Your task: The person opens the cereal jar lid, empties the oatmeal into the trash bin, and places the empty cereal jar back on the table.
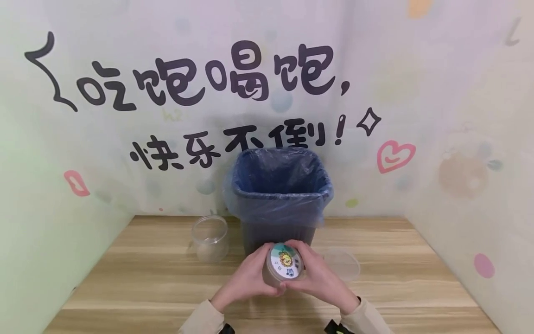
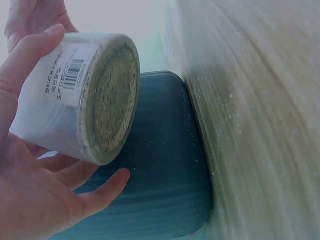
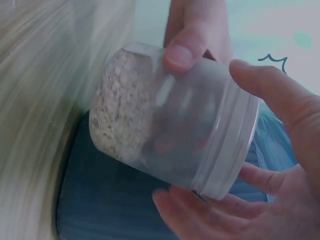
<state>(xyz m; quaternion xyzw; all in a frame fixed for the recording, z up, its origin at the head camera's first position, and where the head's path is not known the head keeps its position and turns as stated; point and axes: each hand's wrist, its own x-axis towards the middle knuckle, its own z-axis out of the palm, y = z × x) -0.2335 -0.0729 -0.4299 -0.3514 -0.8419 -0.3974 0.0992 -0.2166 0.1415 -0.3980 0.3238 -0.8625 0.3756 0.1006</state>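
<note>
Both hands hold a clear plastic jar [image 3: 185, 125] in front of the bin. Its round lid [image 1: 285, 261] carries a sunflower picture and is on the jar. Pale oat-like flakes [image 3: 122, 105] fill the bottom part. In the left wrist view a white barcode label [image 2: 72, 75] shows on the side. My left hand [image 1: 249, 274] grips the jar's body from the left, thumb along its side. From the right, my right hand [image 1: 314, 274] curls around the lid end. The jar is tilted, its lid facing up toward the head camera.
Behind the hands stands a dark bin [image 1: 277, 232] lined with a blue translucent bag [image 1: 283, 208]. A clear open jar [image 1: 210, 243] is on the wooden table [image 1: 146, 278] to the left. A flat clear disc, perhaps a lid [image 1: 345, 264], lies to the right. Printed walls enclose the table.
</note>
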